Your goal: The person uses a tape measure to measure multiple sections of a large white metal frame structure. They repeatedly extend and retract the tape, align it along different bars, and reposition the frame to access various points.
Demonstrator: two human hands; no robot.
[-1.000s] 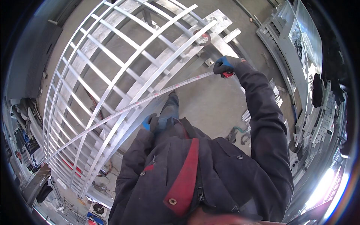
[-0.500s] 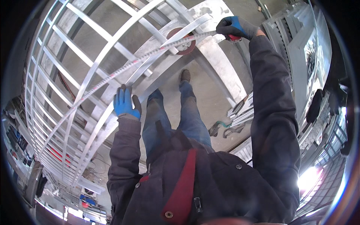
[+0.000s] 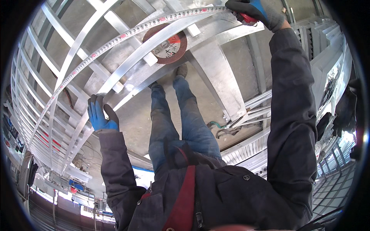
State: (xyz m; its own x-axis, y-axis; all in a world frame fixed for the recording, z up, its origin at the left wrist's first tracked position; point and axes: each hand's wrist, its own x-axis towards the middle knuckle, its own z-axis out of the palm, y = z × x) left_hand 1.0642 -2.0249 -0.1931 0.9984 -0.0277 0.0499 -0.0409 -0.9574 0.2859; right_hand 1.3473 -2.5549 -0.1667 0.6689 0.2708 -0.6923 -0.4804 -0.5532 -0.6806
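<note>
My right hand (image 3: 266, 14), in a blue and dark grey glove, is closed around a red-cased tape measure (image 3: 247, 19) at the upper right. Its pale blade (image 3: 135, 30) runs out to the left in a long curve across a ladder-like frame of silver metal bars (image 3: 64, 70). The blade's far end is too small to make out. My left hand (image 3: 102, 115), gloved in blue with dark fingertips, is open with its fingers stretched out at the frame's near rail (image 3: 110, 82). A reddish-brown abrasive disc (image 3: 179, 52) lies between the bars and my feet.
A pale metal beam (image 3: 217, 73) slants down right of my legs. Beside it lie several thin metal profiles (image 3: 257, 103) and a dark strap with a green part (image 3: 227, 130). More stacked metal (image 3: 327, 57) stands at the right edge. My feet are on a grey floor (image 3: 137, 115).
The view has shifted, with the frame and disc now farther left. My right hand sits higher and farther right with the tape measure. My left hand stays open near the rail.
</note>
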